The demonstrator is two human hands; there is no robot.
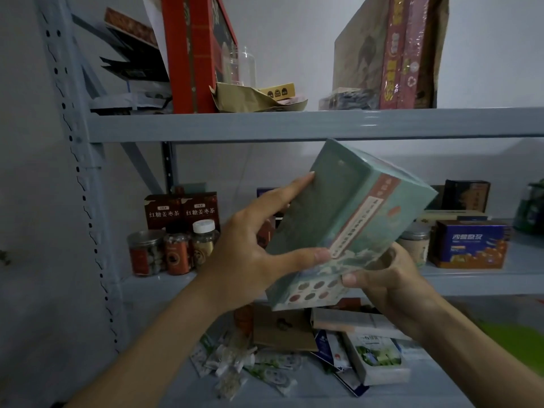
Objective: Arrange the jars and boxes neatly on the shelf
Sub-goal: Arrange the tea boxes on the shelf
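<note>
Pale green rectangular cardboard box (347, 228), tilted, in front of grey metal shelf (294, 125), held in both our grips: left hand (256, 254) pinching its side, right hand (388, 278) curled under its lower corner. Risk: swinging it in could topple the brown-lidded jars (173, 248).

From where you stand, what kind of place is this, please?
Probably a storeroom or small stockroom. A grey slotted metal rack stands against a bare wall, its shelves hold packaged tea boxes and sealed jars, and loose sachets lie on the lowest shelf.
</note>
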